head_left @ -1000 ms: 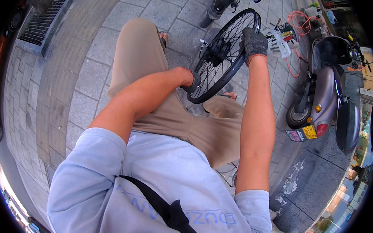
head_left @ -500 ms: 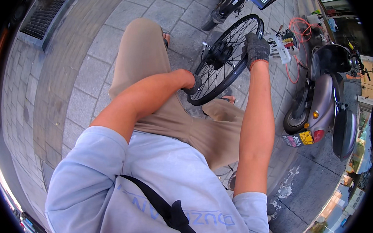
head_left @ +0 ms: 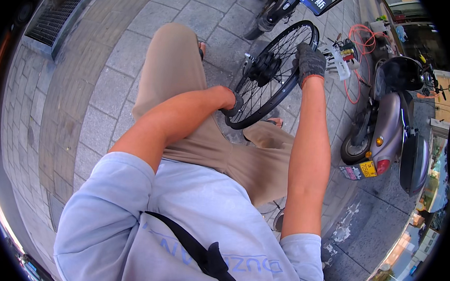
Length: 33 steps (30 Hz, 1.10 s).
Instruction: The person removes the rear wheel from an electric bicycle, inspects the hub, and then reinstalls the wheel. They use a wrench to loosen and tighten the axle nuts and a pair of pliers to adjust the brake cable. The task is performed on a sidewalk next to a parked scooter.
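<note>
Between my hands a black spoked wheel (head_left: 254, 105) with a thick dark hub motor (head_left: 265, 69) is held tilted above the paving. My left hand (head_left: 233, 103), in a dark work glove, closes round the rim on the side near me; its fingers are partly hidden behind my wrist and the rim. At the far right side of the wheel, my right hand (head_left: 309, 63), in a dark glove with an orange cuff, grips the rim with its fingers wrapped over. No tyre can be made out clearly on the rim.
A tool tray (head_left: 339, 62) with several tools lies right of the wheel, beside a coiled orange hose (head_left: 361, 38). A grey scooter (head_left: 389, 118) stands farther right. Another two-wheeler (head_left: 273, 16) is beyond the wheel. A metal grating (head_left: 63, 17) lies far left.
The wheel's far edge and my right hand have come slightly nearer to me. My left hand stays at the same place on the rim. The whole view has shifted a little.
</note>
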Tool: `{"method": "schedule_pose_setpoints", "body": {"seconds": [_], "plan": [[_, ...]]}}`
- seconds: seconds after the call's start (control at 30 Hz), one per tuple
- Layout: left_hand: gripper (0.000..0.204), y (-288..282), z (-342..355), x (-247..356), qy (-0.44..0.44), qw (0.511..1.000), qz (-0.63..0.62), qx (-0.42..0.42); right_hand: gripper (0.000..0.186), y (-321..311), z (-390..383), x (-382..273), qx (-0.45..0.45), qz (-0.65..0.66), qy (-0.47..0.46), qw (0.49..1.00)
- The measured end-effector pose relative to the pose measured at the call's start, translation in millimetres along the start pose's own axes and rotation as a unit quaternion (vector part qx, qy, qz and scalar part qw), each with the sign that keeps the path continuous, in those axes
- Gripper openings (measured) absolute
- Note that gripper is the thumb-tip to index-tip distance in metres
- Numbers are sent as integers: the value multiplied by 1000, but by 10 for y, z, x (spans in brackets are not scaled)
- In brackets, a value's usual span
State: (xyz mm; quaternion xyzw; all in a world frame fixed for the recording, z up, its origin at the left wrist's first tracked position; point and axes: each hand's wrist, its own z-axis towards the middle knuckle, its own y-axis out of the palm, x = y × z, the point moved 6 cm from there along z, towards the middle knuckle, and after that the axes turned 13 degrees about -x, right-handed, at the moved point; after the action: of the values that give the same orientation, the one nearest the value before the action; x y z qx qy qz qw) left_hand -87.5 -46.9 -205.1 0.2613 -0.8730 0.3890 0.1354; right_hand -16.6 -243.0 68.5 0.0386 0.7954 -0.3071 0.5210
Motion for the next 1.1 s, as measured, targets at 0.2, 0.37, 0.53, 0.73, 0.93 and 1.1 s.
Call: {"method": "schedule_pose_setpoints", "body": {"seconds": [0.2,0.37,0.53,0.73,0.93,1.1], "plan": [[30,-171,-304,141,-10,999,-43,0,31,63,-203,-139,-9,24,37,999],[33,-227,-365,167,-70,997,6,-44,23,87,-338,-240,6,56,43,997],[34,-276,-362,189,-40,999,-21,-8,19,97,-351,-252,-1,73,34,997],[33,-334,-343,231,-49,999,-17,-6,19,59,-272,-174,3,93,44,995],[34,-181,-83,-4,-47,998,-40,33,18,183,-299,-290,-10,72,30,997],[35,-221,-102,114,-37,998,-45,18,19,94,-328,-267,2,74,31,997]]}}
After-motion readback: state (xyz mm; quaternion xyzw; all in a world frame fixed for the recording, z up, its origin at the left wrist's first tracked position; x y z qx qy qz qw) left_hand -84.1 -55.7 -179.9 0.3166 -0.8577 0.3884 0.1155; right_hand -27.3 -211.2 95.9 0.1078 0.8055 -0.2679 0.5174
